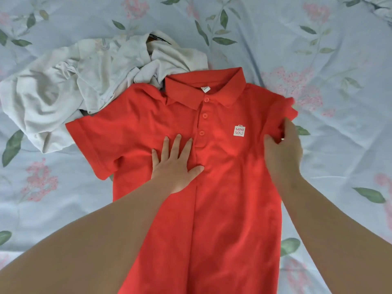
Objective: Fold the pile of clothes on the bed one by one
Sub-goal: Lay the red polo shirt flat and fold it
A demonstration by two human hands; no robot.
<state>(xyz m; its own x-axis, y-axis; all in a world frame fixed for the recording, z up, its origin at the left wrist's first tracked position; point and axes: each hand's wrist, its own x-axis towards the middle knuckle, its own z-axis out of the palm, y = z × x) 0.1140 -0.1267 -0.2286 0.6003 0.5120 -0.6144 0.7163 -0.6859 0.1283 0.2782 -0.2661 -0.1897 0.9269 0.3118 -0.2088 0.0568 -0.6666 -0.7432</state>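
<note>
A red polo shirt (224, 170) lies front up on the bed, collar away from me, with a small white logo on its chest. My left hand (176, 164) presses flat on the chest, fingers straight and spread, just left of the button placket. My right hand (282, 149) pinches the fabric of the shirt's right sleeve, which is bunched up near the shoulder. The left sleeve lies spread out flat. A crumpled pile of white clothes (70, 90) sits at the upper left, partly under the shirt's left shoulder.
The bed is covered by a pale blue sheet (339, 60) printed with pink flowers and green leaves. It shows bare to the right of the shirt, along the far edge and at the lower left.
</note>
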